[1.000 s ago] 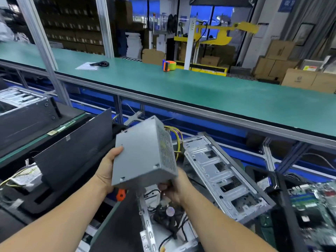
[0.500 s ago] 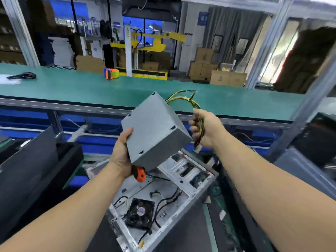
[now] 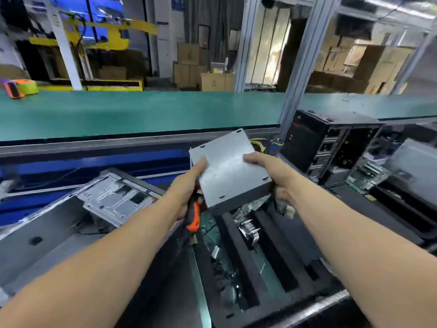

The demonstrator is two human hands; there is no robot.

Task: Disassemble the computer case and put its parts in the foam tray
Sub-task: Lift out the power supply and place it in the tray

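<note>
Right, I'm carrying the power supply [image 3: 228, 170] w/ both hands, above the near end of the black foam tray [image 3: 238, 242], to the right of the opened computer case [image 3: 111, 197] lying on its side. To do this step well I'd keep the PSU level, pick a free slot, and lower it straight down so its edges don't scrape the foam ribs; the yellow cable bundle [image 3: 259, 143] trailing off the far side and the white connector [image 3: 290, 212] dangling below need tucking in first, else they'll snag or get pinched under the box. Tray already holds what looks like a circuit board w/ heatsink [image 3: 248, 227], so I'd steer clear of that. Left hand [image 3: 189, 188] is closed on the PSU's left edge, thumb on top, and also pins an orange-handled screwdriver [image 3: 192, 220] against the palm. Right hand [image 3: 272, 172] clamps the right edge, fingers over the top, thumb underneath prob.
</note>
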